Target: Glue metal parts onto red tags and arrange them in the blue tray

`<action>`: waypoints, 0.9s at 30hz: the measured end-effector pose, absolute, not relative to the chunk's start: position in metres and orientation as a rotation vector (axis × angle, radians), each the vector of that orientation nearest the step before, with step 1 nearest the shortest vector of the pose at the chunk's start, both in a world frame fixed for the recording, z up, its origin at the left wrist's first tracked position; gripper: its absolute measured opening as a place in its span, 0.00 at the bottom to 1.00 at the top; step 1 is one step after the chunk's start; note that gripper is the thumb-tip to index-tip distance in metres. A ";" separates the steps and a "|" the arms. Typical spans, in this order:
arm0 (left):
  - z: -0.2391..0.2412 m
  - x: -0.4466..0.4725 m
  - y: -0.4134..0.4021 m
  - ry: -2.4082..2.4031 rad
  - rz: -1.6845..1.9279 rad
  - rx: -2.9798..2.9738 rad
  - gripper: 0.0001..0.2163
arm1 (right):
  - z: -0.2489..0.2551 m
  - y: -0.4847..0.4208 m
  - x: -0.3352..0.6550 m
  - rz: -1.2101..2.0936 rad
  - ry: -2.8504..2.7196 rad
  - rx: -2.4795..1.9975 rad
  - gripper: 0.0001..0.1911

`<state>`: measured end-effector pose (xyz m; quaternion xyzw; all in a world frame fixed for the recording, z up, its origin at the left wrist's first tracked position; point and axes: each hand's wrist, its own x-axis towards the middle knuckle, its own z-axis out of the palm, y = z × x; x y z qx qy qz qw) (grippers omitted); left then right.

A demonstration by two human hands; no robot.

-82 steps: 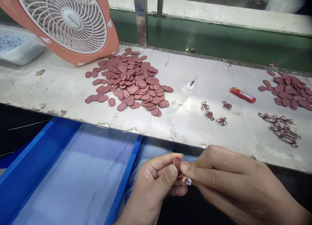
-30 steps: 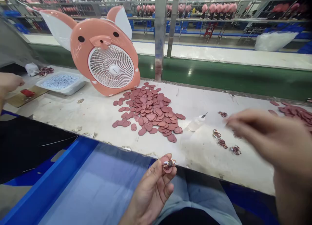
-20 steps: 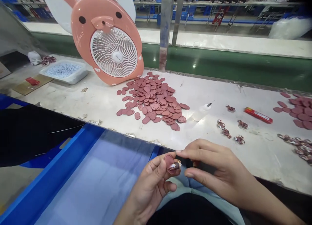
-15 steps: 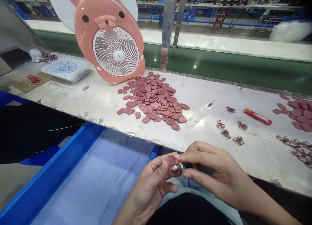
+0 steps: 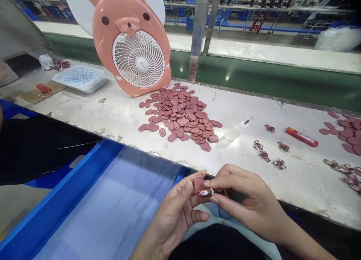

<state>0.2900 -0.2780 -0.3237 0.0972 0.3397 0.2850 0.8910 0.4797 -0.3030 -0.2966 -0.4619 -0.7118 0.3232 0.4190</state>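
Observation:
My left hand (image 5: pixel 177 211) pinches a small dusty-red oval piece (image 5: pixel 199 183) below the near edge of the white table (image 5: pixel 118 113). Pressed against that oval is a tiny brown-and-white patterned bit (image 5: pixel 205 192), pinched between thumb and forefinger of my right hand (image 5: pixel 242 198). Both hands meet over my lap. A big heap of the same red oval pieces (image 5: pixel 180 115) lies on the table ahead. Several loose patterned bits (image 5: pixel 266 154) lie to the right.
A pink animal-faced fan (image 5: pixel 132 46) stands behind the heap. A small glue bottle (image 5: pixel 239 126) and a red lighter (image 5: pixel 301 136) lie at the right, with more ovals (image 5: pixel 345 130) beyond. A blue bin (image 5: pixel 84 200) with clear liner sits at my left. A white tray (image 5: pixel 79 77) is far left.
My right hand came back from reaching over the table and closed on the small bit at the oval held by my left hand. The view shifted slightly.

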 end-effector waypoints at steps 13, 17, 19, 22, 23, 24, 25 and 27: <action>-0.327 0.283 -0.297 1.112 1.071 0.435 0.18 | -0.334 -0.299 0.426 -0.045 -1.971 -1.153 0.18; -0.330 0.270 -0.295 1.174 1.080 0.412 0.17 | -0.337 -0.294 0.412 -0.048 -2.019 -1.134 0.17; -0.332 0.263 -0.296 1.187 1.079 0.389 0.17 | -0.336 -0.296 0.404 -0.042 -2.049 -1.103 0.18; -0.339 0.249 -0.295 1.264 1.081 0.428 0.17 | -0.332 -0.305 0.397 -0.027 -2.103 -1.011 0.20; -0.344 0.242 -0.292 1.318 1.101 0.458 0.17 | -0.332 -0.310 0.398 -0.027 -2.119 -0.992 0.21; -0.351 0.233 -0.286 1.383 1.133 0.491 0.17 | -0.333 -0.315 0.403 -0.026 -2.131 -0.982 0.23; -0.360 0.223 -0.279 1.455 1.175 0.522 0.17 | -0.337 -0.320 0.410 -0.025 -2.139 -0.973 0.25; -0.382 0.198 -0.256 1.592 1.257 0.574 0.16 | -0.349 -0.324 0.433 0.021 -2.137 -0.958 0.29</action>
